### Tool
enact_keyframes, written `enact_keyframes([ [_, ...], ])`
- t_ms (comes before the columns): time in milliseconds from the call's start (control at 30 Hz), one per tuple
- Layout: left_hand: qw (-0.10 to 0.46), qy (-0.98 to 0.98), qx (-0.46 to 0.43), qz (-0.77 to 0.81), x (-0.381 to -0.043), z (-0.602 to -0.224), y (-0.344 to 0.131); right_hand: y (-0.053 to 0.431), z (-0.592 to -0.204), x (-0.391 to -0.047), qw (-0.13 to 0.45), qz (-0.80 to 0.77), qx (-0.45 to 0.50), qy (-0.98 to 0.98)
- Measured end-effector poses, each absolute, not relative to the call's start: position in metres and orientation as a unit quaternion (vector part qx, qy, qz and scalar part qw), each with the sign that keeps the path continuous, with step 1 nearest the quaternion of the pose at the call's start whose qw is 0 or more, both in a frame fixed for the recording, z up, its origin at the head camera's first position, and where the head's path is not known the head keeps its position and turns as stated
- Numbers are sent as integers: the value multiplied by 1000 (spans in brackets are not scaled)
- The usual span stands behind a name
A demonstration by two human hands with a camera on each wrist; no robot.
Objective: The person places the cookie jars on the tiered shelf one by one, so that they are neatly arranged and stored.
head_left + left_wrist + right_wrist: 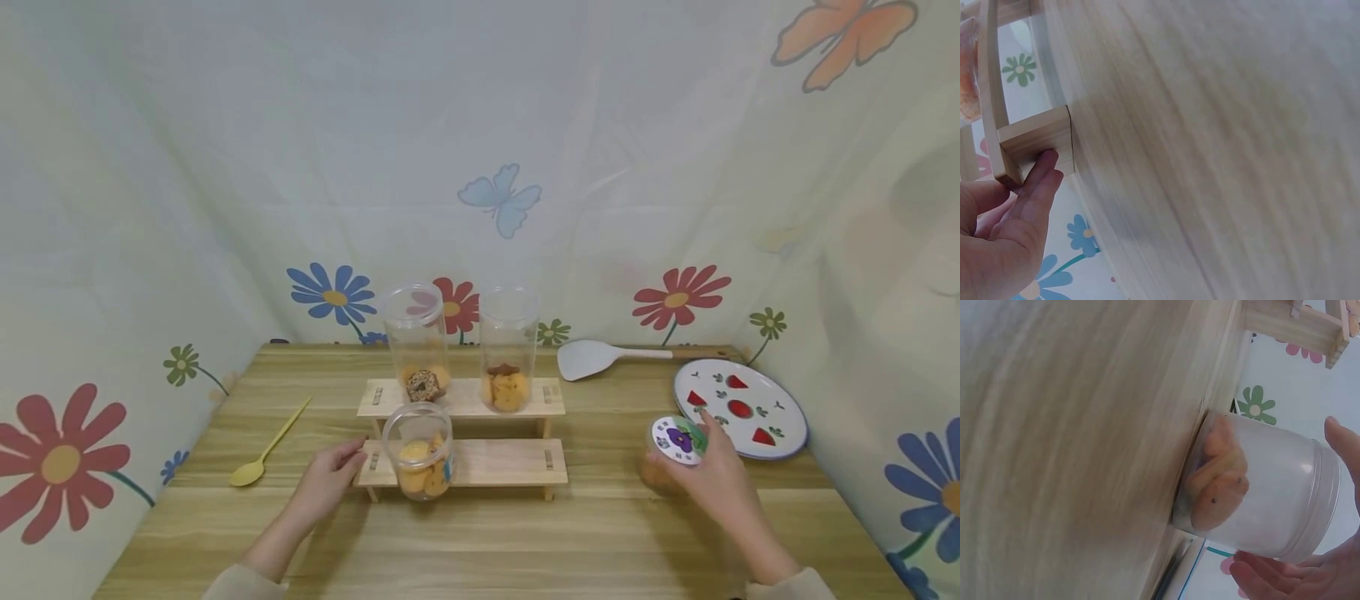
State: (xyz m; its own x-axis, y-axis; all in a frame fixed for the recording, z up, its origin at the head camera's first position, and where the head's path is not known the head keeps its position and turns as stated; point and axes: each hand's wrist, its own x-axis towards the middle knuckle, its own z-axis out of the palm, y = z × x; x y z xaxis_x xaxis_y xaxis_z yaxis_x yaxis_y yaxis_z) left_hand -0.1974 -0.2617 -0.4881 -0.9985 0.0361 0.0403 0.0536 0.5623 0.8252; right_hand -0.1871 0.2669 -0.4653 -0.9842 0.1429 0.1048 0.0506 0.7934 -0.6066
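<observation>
A two-tier wooden rack stands mid-table. My left hand holds the left end of its lower tier, thumb on one side of the board and fingers against the leg. Beside that hand, a clear jar with round cookies sits on the lower tier. Two taller clear jars, one with cookies and a seeded ring, one with yellow cookies, stand on the upper tier. At the right, my right hand grips the top of a lidded cookie jar standing on the table. Its lid bears a purple flower.
Right of that jar lies an oval white plate with red fruit pictures and a blue rim. Behind it is a white spatula with a wooden handle end. A yellow spoon lies at the left. A flowered cloth hangs around the table.
</observation>
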Motion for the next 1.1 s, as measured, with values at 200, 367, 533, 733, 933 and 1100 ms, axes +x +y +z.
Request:
enact_keyframes([
  [200,12,-882,-28,-469,-198,-487,-262,268,-468,-186,85,316,-43,-944],
  [367,11,-880,-27,-474,-199,-486,-260,269,-468,-187,92,316,-41,-943],
  [533,12,-880,-26,-474,-199,-486,-260,268,-466,-185,99,323,-47,-940],
  [733,15,-881,-29,-473,-200,-489,-261,266,-467,-181,126,332,-56,-933],
  [933,11,-881,-26,-472,-200,-491,-262,263,-463,-177,125,334,-58,-932],
  [1100,11,-882,-27,-471,-199,-492,-263,256,-451,-172,120,334,-52,-933],
])
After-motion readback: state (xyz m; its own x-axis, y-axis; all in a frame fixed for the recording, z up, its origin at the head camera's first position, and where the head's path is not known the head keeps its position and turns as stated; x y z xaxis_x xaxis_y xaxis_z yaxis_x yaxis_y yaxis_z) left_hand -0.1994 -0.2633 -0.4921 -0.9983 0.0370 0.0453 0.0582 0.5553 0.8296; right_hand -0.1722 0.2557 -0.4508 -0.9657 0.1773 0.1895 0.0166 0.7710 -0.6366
